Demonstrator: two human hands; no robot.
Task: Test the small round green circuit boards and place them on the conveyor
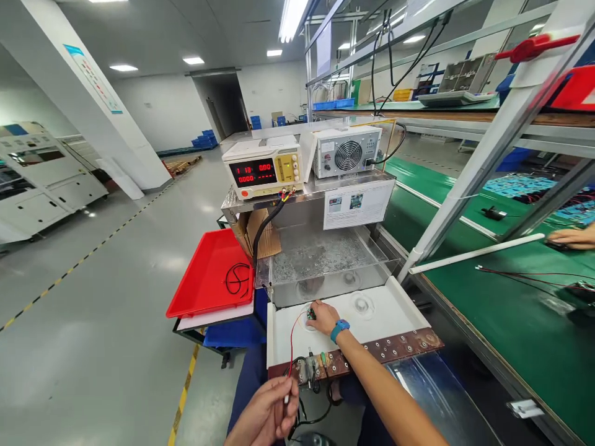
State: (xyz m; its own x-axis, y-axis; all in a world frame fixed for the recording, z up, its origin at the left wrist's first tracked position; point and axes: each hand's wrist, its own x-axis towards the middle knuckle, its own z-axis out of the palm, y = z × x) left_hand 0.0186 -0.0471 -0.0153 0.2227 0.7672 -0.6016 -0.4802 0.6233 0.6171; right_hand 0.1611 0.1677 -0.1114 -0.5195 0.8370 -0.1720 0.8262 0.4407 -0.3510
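Note:
My right hand (324, 318), with a blue watch on its wrist, pinches a small green circuit board (311, 314) over the white work surface (339, 331). A thin red wire (292, 341) runs from the board down to my left hand (272, 409). The left fingers are closed on the wire, near its pale end. Just beyond the left hand lies a brown strip (385, 348) studded with metal contacts, with black leads and a green piece (324, 359) on it. Fine detail of the board is hidden by my fingers.
A power supply (263, 170) with red digits and a second fan-backed unit (348, 155) stand on the metal shelf ahead. Left is a red tray (209, 272) with a coiled black cable (237, 279). On the right, another person's hand (574, 238) rests at the green bench (525, 297).

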